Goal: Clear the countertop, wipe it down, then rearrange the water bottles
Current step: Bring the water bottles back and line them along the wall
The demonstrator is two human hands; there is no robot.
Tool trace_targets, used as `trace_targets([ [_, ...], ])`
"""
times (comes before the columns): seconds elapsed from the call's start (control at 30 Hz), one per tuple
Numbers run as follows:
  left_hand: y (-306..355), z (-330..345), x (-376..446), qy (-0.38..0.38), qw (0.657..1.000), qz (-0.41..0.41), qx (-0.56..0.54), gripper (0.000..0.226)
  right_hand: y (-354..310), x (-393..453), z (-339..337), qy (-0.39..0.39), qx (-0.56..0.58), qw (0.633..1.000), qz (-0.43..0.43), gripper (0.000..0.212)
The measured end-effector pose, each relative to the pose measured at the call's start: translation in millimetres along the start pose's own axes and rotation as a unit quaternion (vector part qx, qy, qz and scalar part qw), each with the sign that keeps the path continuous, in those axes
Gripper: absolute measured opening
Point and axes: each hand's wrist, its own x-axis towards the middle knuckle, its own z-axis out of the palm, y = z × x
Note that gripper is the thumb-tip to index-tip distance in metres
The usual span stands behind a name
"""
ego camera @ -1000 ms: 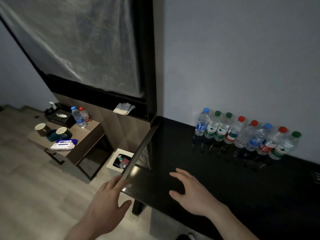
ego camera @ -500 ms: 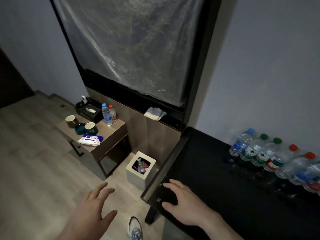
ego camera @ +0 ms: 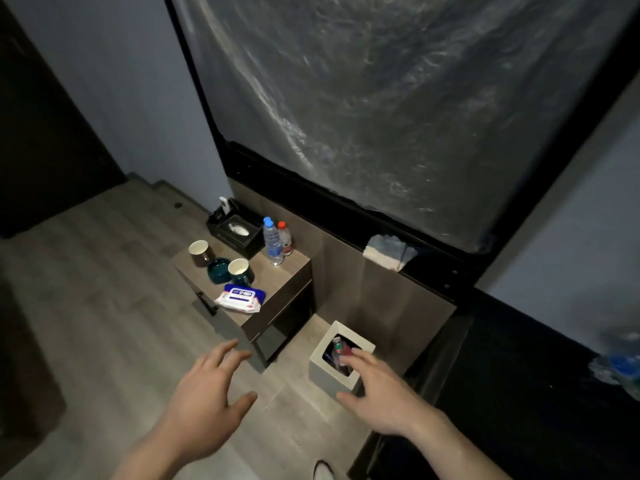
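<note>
Now both hands hang empty, fingers spread: the left hand point(ego camera: 207, 407) over the floor, the right hand point(ego camera: 377, 400) beside the bin point(ego camera: 332, 375); blurred water bottles point(ego camera: 620, 368) stand at the countertop's point(ego camera: 519, 393) back edge, probably rearranged.

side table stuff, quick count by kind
water bottles: 2, blue cap and red cap
cups: 2, and
teal dish: 1
wipes pack: 1
tissue box: 1
total: 7
</note>
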Motion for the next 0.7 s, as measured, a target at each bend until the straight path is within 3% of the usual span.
trace_targets([
  [0.3,-109.0,-37.5,82.1,-0.02,0.999,-0.041,-0.013,0.066,-83.7,110.4,-32.1,0.024,-0.011,1.0,-0.011,0.068],
  [0.7,-228.8,-112.9,246.6,-0.096,0.992,0.072,0.033,0.071,-172.1,225.9,2.2,0.065,0.032,0.99,0.121,0.074],
])
